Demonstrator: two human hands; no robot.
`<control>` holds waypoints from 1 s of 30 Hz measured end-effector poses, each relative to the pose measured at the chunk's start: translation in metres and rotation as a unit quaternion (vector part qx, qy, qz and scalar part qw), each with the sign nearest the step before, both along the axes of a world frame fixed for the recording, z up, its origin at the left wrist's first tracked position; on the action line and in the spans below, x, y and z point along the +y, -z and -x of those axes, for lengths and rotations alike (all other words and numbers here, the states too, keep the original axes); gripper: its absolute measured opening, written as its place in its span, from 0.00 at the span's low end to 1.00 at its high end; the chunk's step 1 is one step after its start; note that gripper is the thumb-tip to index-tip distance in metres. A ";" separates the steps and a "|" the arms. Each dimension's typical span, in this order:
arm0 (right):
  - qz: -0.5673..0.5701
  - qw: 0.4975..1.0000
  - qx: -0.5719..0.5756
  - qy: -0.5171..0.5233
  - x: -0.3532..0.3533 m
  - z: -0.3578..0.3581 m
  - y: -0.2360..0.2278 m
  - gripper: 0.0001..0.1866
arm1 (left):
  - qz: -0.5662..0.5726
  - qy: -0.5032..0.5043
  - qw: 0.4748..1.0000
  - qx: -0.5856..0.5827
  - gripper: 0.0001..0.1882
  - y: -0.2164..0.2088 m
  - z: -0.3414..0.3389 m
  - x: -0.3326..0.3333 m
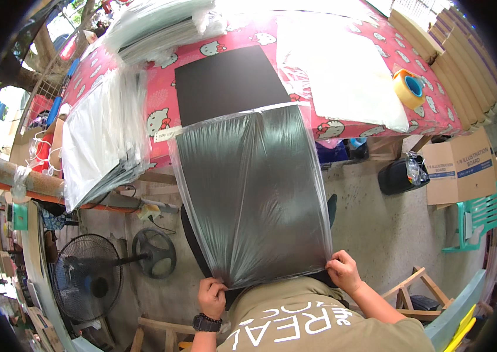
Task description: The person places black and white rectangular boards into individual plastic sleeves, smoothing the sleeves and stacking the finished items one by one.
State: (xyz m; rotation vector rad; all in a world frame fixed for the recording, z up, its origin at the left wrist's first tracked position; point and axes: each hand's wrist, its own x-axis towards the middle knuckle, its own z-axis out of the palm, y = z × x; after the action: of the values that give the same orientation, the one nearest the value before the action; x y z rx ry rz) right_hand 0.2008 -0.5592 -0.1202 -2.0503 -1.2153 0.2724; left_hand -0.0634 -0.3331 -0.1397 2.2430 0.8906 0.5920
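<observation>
My left hand (212, 298) pinches the near left corner of a clear plastic sleeve (254, 193). At the sleeve's near right corner, my right hand (344, 271) is closed the same way. The sleeve is stretched and wrinkled between my lap and the table edge, and something black shows through it. A black board (225, 82) lies on the table with its near end at the sleeve's far edge. How far the board runs inside or under the sleeve I cannot tell. A small paper label (166, 134) sits by the sleeve's far left corner.
The table has a pink patterned cover (213, 50). Plastic sleeves (107, 129) are piled left, a white stack (342, 76) right, beside a tape roll (408, 89). A fan (88, 278) stands lower left; a black bin (398, 176), carton (460, 167) and green chair (483, 217) are right.
</observation>
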 end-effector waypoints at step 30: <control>0.011 0.834 0.550 0.047 0.054 -0.021 -0.037 0.09 | 0.472 -0.089 0.860 -0.170 0.10 -0.041 -0.031 0.049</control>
State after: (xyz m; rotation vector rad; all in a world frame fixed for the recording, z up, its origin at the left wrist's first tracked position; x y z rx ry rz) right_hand 0.2223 -0.5053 -0.0834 -1.4907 -0.3670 1.2137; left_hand -0.0319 -0.2837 -0.0989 1.1378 0.9281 0.4586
